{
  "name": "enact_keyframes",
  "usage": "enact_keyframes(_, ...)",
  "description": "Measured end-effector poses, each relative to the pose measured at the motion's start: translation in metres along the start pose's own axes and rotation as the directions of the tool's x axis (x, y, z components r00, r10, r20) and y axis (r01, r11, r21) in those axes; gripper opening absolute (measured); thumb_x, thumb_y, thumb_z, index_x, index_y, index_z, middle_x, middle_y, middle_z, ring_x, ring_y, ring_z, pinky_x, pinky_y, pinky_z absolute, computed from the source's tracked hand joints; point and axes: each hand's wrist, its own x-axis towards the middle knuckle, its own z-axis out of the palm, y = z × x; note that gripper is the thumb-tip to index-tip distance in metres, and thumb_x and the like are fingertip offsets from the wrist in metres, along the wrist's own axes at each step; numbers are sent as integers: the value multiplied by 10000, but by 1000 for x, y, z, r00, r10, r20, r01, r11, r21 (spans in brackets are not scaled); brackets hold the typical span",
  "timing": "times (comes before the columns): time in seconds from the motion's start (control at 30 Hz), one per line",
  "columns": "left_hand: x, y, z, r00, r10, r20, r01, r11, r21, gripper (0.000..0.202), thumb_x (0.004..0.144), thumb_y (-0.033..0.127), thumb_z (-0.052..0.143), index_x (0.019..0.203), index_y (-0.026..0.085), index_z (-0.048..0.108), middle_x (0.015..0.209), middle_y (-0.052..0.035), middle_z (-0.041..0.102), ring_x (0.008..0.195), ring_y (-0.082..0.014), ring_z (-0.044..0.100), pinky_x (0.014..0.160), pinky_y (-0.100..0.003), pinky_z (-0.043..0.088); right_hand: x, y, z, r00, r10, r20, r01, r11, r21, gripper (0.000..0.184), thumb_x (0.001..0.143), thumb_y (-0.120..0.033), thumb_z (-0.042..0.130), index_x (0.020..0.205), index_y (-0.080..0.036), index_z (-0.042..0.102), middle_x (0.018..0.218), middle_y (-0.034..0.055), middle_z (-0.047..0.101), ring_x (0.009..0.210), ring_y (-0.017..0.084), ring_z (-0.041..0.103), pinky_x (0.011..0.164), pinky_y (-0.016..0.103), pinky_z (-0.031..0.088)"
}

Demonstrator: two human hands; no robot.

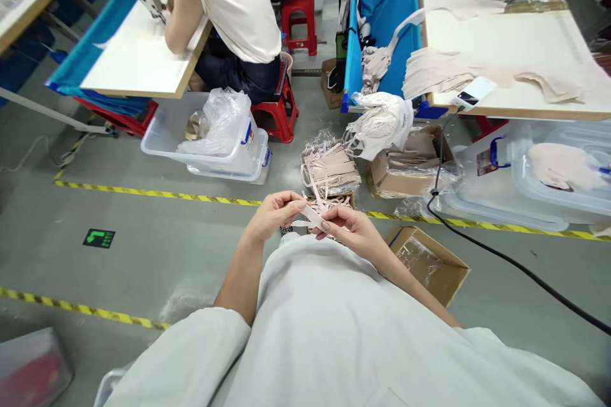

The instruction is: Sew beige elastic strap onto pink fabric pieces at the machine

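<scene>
My left hand (274, 213) and my right hand (351, 229) are close together in front of my body, over my light grey clothing. Both pinch a narrow beige fabric strap (312, 216) that stretches between their fingertips. More loops of the same strap hang just beyond the hands. Straight ahead on the floor lies a plastic-wrapped bundle of beige straps (330, 168).
A co-worker in a white shirt (241, 3) sits on a red stool (279, 116) at a table to the left. Clear plastic bins (214, 146), cardboard boxes (432, 264) and a black cable (501, 257) lie on the floor. A work table (506, 51) with beige fabric stands right.
</scene>
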Motion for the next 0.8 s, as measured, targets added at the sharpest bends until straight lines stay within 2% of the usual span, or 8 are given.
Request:
enact_keyframes(0.1,3,5,-6,996,49,-78,-53,997,-52,367,693,483,786,766,135,692,586,24,530,436,-39,345,428,-205,303,-1,1,-3,1000,-1,-3,1,999,-53,324,873,-503,657,929,-184,645,876,76,764,791,214,736,767,353,584)
enact_keyframes(0.27,12,16,-23,982,84,-171,-107,985,-133,342,641,436,826,748,138,696,516,52,470,425,-33,300,420,-194,296,-4,1,-4,999,42,34,-43,999,11,339,861,-512,670,929,-180,662,913,83,765,823,224,740,782,362,590)
enact_keyframes(0.47,18,16,-24,978,77,-193,-112,979,-173,345,624,433,839,737,144,689,516,56,450,422,-22,291,415,-176,287,-7,-10,0,996,62,64,-68,992,102,328,867,-500,678,938,-180,676,943,84,769,841,221,744,803,358,601)
enact_keyframes(0.8,21,11,-23,974,46,-221,-91,976,-197,341,603,412,844,726,133,693,524,47,482,413,-15,288,407,-176,286,-6,-9,2,997,64,30,-67,992,104,331,862,-496,685,931,-178,621,954,99,771,812,229,756,761,360,611)
